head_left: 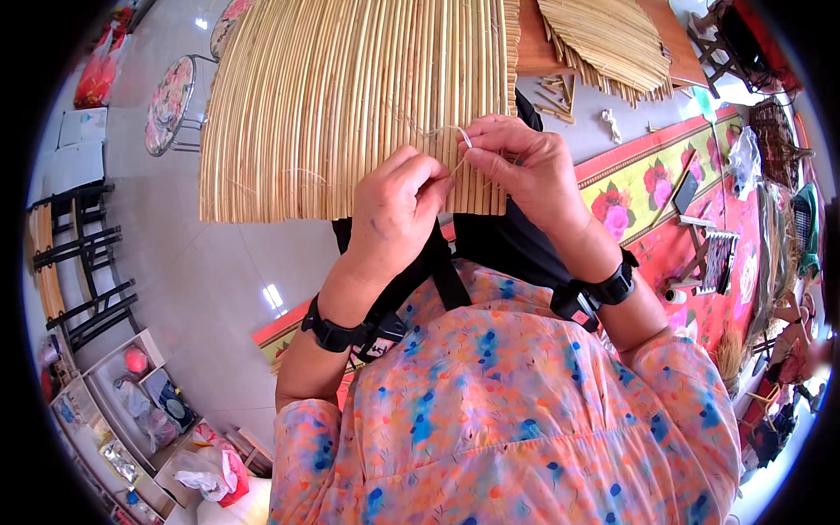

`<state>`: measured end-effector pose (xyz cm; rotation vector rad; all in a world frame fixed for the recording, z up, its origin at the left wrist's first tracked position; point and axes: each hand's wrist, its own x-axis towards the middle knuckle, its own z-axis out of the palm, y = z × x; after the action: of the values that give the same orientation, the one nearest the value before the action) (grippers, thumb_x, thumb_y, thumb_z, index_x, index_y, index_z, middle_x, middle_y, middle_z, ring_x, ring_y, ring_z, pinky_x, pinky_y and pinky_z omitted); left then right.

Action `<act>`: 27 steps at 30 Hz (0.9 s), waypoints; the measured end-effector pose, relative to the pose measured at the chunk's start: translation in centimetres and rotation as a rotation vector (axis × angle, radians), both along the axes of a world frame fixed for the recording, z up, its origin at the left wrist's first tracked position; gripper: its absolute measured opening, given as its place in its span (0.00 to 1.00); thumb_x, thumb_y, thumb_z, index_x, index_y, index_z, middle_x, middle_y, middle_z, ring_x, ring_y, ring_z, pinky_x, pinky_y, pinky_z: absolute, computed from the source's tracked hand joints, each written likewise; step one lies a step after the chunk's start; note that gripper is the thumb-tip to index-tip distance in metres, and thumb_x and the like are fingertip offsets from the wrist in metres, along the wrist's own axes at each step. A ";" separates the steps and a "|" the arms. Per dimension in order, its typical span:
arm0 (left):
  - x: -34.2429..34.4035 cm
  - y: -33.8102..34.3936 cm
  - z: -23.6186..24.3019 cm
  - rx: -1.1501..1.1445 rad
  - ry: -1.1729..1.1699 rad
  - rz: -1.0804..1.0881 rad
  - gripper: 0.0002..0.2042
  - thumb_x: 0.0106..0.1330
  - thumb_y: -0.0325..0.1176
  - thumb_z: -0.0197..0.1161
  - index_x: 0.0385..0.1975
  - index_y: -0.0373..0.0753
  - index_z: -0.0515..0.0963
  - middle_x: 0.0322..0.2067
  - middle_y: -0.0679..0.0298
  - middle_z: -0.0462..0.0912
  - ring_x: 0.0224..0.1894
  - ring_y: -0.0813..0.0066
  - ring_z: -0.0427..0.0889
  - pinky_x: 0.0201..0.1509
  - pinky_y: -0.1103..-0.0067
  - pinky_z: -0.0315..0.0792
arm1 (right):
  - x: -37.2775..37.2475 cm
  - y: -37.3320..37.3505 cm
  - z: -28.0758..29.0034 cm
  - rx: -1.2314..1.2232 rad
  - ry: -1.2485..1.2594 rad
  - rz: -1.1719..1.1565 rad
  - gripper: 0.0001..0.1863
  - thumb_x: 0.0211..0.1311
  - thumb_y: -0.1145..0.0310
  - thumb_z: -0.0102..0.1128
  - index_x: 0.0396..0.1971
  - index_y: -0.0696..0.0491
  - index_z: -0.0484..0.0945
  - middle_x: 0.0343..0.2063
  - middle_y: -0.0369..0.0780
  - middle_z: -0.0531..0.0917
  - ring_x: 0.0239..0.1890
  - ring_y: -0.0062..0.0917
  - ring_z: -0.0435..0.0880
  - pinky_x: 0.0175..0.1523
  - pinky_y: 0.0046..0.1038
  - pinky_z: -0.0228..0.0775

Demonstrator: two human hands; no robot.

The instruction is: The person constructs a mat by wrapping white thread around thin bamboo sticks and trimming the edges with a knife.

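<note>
A mat of straw-coloured plant stalks (289, 131), laid side by side, spreads before me, its near edge at my lap. Above its near right part my right hand (534, 171) is closed, pinching a thin pale thread (448, 130) between thumb and forefinger. My left hand (398, 210) rests over the stalks just to the left, thumb and forefinger pressed together near the lower stretch of that thread. What sits between the left fingertips is too small to make out. Loose thread ends show on the mat.
A second bundle of stalks (608, 44) lies on a reddish-brown table (538, 52) at the far right. Short cut pieces (556, 96) are below it. Floral stools (169, 105) stand left, a flowered rug (612, 206) right. Shelves with bags (131, 394) line the lower left.
</note>
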<state>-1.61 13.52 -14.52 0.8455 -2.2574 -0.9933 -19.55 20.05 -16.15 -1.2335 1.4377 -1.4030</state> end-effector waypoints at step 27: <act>0.0 -0.5 -0.2 0.730 0.311 0.097 0.05 0.68 0.31 0.60 0.34 0.36 0.77 0.31 0.71 0.78 0.32 0.85 0.74 0.39 0.87 0.69 | 0.2 0.1 0.9 0.012 0.056 0.032 0.05 0.59 0.76 0.61 0.34 0.59 0.83 0.40 0.37 0.84 0.46 0.22 0.77 0.52 0.24 0.68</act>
<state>-1.58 13.01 -14.70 0.9829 -1.5681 -1.8009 -19.32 20.12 -15.20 -1.2922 1.4557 -1.3457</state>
